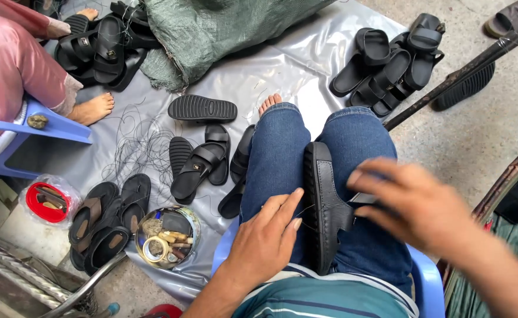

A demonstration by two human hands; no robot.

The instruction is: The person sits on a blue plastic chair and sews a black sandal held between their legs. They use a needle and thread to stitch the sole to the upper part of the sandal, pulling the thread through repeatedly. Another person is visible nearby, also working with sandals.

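Resting on my lap, one black sandal (324, 206) stands on edge between my two hands. My left hand (265, 238) lies flat beside it, fingers (285, 206) together. My right hand (415, 203), blurred, touches its strap at three o'clock, fingers loosely spread. One round tin (168, 237) sits at nine o'clock.

A clear plastic bag (48, 200) holding a round red lid lies at the left on the floor, beside the brown-lined sandals. Just right of them stands a round open metal tin (168, 237) of small tools and tape.
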